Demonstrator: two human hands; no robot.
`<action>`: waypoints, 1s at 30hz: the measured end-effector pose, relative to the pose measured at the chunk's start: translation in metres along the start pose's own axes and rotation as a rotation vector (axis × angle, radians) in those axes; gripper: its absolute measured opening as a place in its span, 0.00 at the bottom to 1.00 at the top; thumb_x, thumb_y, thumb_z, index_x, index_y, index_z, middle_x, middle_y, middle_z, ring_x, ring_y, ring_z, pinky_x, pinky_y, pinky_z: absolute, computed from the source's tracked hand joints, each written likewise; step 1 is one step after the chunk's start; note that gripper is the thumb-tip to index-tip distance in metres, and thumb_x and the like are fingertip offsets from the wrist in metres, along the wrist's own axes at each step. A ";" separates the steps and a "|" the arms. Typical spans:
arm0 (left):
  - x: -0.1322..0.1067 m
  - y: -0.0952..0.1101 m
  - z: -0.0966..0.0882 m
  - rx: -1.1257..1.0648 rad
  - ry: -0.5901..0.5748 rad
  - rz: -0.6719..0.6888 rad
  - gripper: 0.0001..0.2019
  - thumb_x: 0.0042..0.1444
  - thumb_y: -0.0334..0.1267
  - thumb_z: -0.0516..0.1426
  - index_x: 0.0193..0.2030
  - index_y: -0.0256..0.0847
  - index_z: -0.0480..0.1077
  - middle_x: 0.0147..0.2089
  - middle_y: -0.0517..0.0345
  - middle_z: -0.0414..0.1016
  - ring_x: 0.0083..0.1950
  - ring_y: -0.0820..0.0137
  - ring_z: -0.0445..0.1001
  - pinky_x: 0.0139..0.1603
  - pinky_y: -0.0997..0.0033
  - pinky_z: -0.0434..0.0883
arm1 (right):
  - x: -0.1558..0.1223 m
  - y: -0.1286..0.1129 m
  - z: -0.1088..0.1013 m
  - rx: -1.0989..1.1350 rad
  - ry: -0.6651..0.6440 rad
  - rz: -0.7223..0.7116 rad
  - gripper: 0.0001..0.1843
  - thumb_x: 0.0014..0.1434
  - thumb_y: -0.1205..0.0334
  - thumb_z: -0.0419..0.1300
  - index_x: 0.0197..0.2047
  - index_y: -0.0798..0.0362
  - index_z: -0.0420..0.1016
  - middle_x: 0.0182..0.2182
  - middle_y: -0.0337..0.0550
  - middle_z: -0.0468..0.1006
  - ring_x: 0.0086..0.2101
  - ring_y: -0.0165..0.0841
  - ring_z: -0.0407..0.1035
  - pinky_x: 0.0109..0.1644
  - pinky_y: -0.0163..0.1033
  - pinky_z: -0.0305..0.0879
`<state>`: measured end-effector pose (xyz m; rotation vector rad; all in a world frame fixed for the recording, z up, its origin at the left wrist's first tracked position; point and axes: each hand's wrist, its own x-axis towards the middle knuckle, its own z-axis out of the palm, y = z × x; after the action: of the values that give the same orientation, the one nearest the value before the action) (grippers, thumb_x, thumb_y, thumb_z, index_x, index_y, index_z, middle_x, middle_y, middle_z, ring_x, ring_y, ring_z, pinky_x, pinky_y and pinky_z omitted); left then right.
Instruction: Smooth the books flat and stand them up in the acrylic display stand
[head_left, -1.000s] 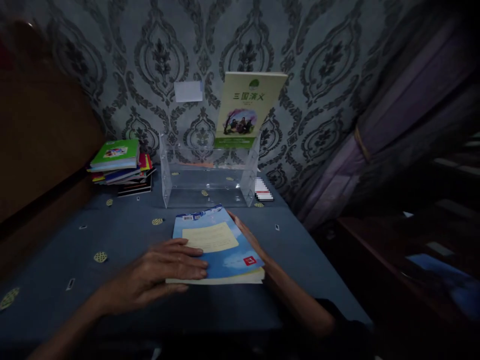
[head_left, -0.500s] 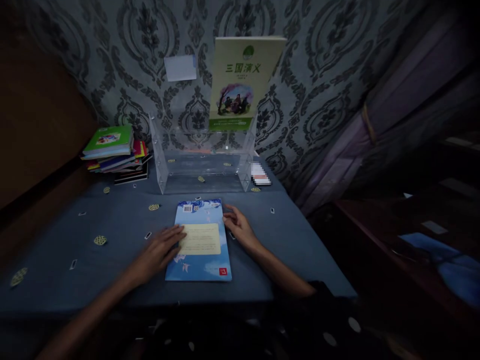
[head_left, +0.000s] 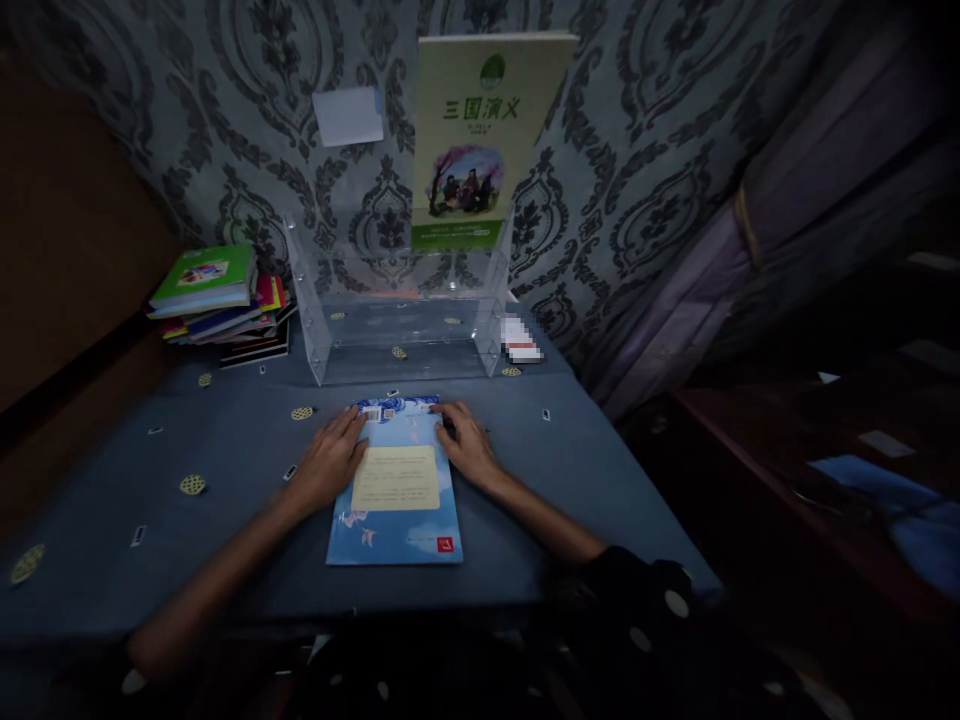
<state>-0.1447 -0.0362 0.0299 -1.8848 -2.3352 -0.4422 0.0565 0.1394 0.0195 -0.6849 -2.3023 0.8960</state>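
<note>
A blue book (head_left: 405, 535) with a cream text panel and barcode on its cover lies flat on the cloth-covered table in front of me. My left hand (head_left: 331, 458) rests along its upper left edge, fingers stretched out towards the top corner. At the upper right edge, my right hand (head_left: 466, 445) touches the cover with its fingertips, fingers loosely spread. Neither hand lifts the book. Behind it stands a clear acrylic rack (head_left: 401, 365), with an upright green-and-cream book (head_left: 487, 130) on its upper right part.
A stack of books (head_left: 214, 300) sits at the table's back left. Beside the rack lies a blurred white item (head_left: 519, 338). A white card (head_left: 348, 116) is in front of the patterned wall. A tied curtain (head_left: 720, 260) hangs at the right, past the table (head_left: 247, 440).
My left hand has slid up the blue book's left side towards its top corner. My right hand has shifted onto the upper right edge. The view has tilted slightly.
</note>
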 end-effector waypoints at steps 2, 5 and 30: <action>0.006 0.001 0.001 0.017 0.009 0.001 0.24 0.69 0.42 0.44 0.66 0.35 0.64 0.69 0.42 0.64 0.70 0.54 0.63 0.67 0.49 0.65 | 0.003 -0.003 0.001 -0.065 -0.009 -0.011 0.18 0.61 0.66 0.53 0.53 0.53 0.75 0.44 0.49 0.74 0.46 0.41 0.69 0.54 0.47 0.66; 0.012 0.003 0.003 0.021 0.038 0.004 0.23 0.68 0.41 0.44 0.64 0.35 0.65 0.68 0.41 0.66 0.69 0.54 0.64 0.67 0.48 0.64 | 0.007 -0.008 0.002 -0.126 -0.012 -0.013 0.18 0.61 0.68 0.52 0.52 0.56 0.76 0.46 0.52 0.74 0.49 0.44 0.67 0.57 0.49 0.64; 0.024 0.010 0.005 -0.015 0.093 -0.045 0.21 0.68 0.39 0.45 0.63 0.35 0.65 0.66 0.40 0.68 0.67 0.52 0.66 0.65 0.45 0.66 | 0.009 -0.037 0.006 -0.354 0.005 -0.165 0.22 0.64 0.67 0.54 0.60 0.57 0.71 0.65 0.62 0.64 0.65 0.52 0.55 0.65 0.62 0.55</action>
<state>-0.1396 -0.0109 0.0333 -1.7807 -2.3240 -0.5411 0.0367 0.1189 0.0462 -0.6256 -2.4963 0.4141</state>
